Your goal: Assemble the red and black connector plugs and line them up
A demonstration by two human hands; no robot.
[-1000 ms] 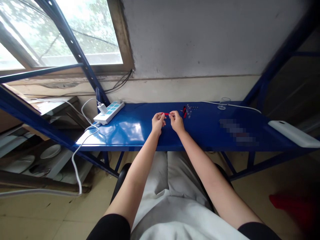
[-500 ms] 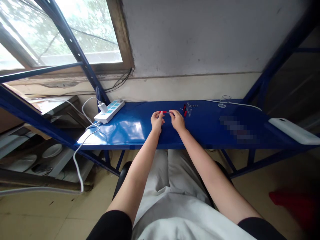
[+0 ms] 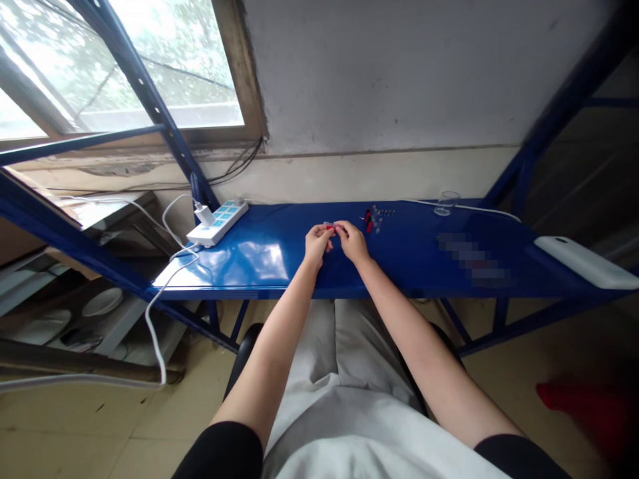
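Above the blue table, a small, slim red piece (image 3: 331, 228) spans the fingertips of both hands. My left hand (image 3: 316, 245) is closed in a pinch on its left part. From the other side, the fingers of my right hand (image 3: 352, 241) are closed on its right end. A pale bit shows at the top of the left fingertips; its kind is too small to tell. Just beyond the right hand lie a red and black piece (image 3: 368, 219), several small clear pieces (image 3: 377, 219) and a row of tiny metal parts (image 3: 388, 213).
A white power strip (image 3: 218, 223) with a plug and cable sits on the blue table's (image 3: 239, 259) left. A clear glass (image 3: 446, 203) stands at the back right. A white flat object (image 3: 584, 261) lies at the right end. Blue frame posts rise at both ends.
My hands have come closer together, the left moving slightly right. The grey gap seen between the red piece and my right fingers is gone; the red now reaches those fingers.
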